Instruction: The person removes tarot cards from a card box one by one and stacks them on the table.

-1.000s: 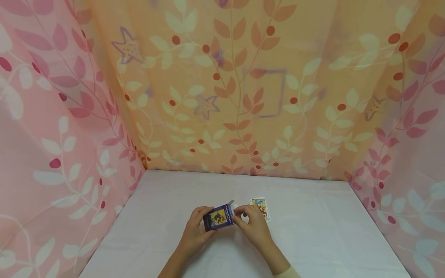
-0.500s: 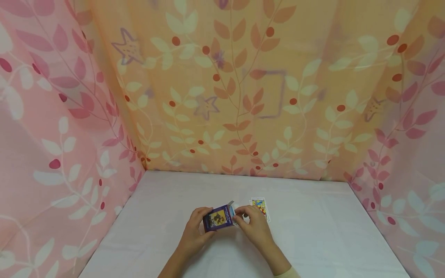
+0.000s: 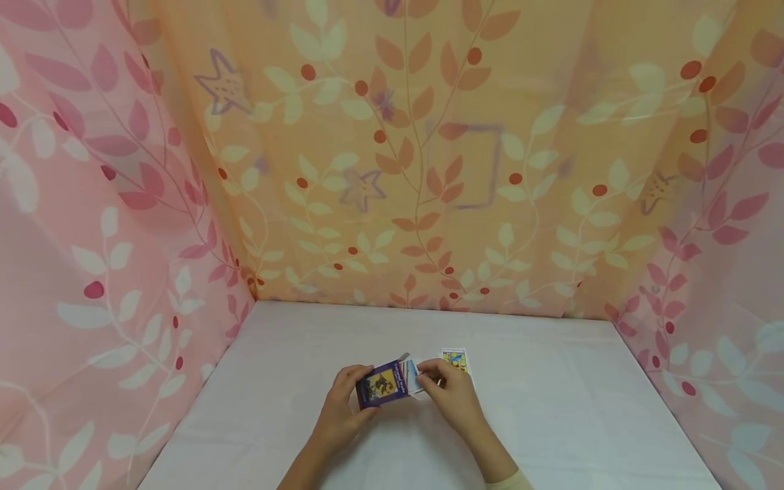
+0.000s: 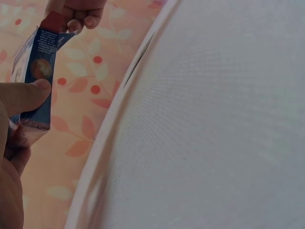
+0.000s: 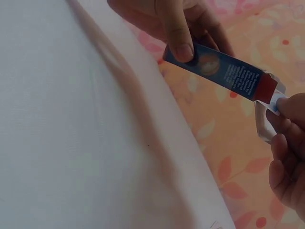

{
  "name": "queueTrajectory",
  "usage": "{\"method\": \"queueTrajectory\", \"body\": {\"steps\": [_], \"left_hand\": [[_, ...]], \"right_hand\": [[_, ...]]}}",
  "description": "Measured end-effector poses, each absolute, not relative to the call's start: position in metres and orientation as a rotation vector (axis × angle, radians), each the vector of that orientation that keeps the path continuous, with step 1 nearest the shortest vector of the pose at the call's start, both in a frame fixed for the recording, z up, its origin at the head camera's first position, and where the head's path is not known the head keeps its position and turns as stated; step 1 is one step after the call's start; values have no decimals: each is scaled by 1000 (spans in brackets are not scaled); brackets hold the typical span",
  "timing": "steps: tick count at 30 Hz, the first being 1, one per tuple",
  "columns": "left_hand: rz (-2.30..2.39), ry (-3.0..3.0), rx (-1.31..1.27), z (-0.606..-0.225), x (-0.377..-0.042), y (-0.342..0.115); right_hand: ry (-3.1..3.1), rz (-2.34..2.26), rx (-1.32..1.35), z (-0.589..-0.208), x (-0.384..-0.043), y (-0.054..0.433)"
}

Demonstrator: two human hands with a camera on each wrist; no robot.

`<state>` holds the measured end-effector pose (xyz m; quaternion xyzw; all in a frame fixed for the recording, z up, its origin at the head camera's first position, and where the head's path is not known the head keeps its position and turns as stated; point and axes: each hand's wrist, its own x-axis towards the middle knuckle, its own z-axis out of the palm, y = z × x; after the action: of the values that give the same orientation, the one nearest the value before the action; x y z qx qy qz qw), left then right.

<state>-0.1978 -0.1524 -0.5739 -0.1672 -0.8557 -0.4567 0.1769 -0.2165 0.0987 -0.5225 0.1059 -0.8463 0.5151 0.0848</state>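
Observation:
My left hand (image 3: 344, 405) grips a dark blue and purple card box (image 3: 381, 386), with a yellow picture on its front, by its left end. In the left wrist view its thumb (image 4: 35, 90) presses the narrow side of the box. At the right end the box is open, with flaps standing out. Cards (image 3: 412, 376) stick partly out of that end. Their outer edge is pinched between thumb and fingertips of my right hand (image 3: 452, 395). The right wrist view shows the pinched card (image 5: 275, 101) by a red flap (image 5: 265, 87). How many cards are held, I cannot tell.
Behind my right hand, a few white-bordered picture cards (image 3: 455, 359) lie on the white-covered table (image 3: 306, 340), partly hidden by the hand. Leaf-patterned cloth (image 3: 404, 170) hangs at the back, and pink cloth hangs at both sides.
My right hand has moved slightly right, away from the box, and more of the cards now shows outside it. The left hand and the box have stayed nearly in place.

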Motion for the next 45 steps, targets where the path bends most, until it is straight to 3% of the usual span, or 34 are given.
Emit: {"method": "queueTrajectory", "body": {"steps": [45], "left_hand": [[-1215, -2444, -447, -575, -199, -154]], "right_hand": [[-2256, 1468, 303, -496, -223, 143]]}}
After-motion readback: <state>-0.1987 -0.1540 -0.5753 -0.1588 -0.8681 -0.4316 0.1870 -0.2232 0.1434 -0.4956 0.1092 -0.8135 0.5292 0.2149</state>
